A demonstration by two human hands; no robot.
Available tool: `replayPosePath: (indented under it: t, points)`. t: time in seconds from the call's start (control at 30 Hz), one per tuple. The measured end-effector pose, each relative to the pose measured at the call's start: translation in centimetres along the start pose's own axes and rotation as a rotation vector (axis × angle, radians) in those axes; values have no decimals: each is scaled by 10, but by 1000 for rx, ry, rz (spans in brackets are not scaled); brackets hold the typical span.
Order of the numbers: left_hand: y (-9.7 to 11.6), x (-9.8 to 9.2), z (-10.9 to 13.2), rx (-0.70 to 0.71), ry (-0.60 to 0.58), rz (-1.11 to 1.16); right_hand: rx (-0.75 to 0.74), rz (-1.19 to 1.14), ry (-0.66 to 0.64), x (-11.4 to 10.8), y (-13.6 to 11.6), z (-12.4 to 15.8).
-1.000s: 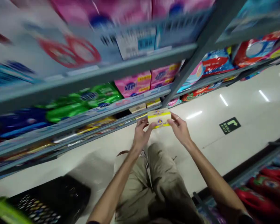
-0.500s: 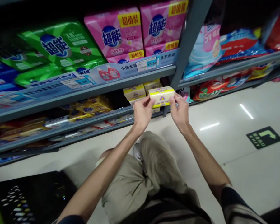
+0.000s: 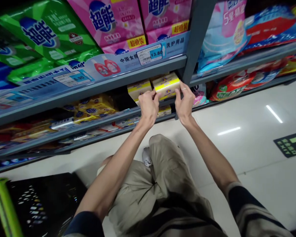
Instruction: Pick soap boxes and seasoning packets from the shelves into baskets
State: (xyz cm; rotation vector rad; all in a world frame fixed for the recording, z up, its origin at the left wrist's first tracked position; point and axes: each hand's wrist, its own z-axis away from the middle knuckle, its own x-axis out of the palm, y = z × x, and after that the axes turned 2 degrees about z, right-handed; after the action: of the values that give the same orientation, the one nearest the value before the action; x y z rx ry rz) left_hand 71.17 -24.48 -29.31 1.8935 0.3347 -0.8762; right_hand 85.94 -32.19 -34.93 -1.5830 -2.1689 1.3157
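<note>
A cream wrapped bar of soap [image 3: 166,86] with yellow bands sits between my two hands at the mouth of a lower shelf. My left hand [image 3: 149,107] grips its left end with thumb and fingers. The right end is pinched in my right hand [image 3: 185,100], which wears a thin ring. Just left of it, more soap bars in the same wrapping [image 3: 139,89] stand on the shelf. Whether the held bar touches the ones below or behind it is hidden.
Above my hands runs the blue-grey shelf edge [image 3: 118,79] with price tags. Green packs [image 3: 49,36] and pink packs [image 3: 123,21] fill the upper shelf. A post [image 3: 199,36] rises at the right, beside detergent bags [image 3: 222,42]. A black basket [image 3: 51,194] with a green handle [image 3: 6,207] stands lower left.
Both hands have moved the bar of soap forward, to the shelf opening beside the other bars. The camera view has shifted, and more of the basket's green handle shows.
</note>
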Motion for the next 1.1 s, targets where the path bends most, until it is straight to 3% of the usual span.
replayPosePath:
  t: [0.17,0.4,0.7,0.93,1.1]
  points:
    - [15,-4,-19,-55,-92,-267,37,-13,32,23,19,2]
    - [22,-8,-26,-100,-124,-366,5,93,-6,44,37,-4]
    - [8,-3,-32,-115,-118,-270,-53,47,-4,61,61,-1]
    - [-6,10,-33,-77,-20,-139,-50,33,-28,68,65,2]
    - [-8,-8,-32,-56,-37,-169,-24,20,-33,66,63,4]
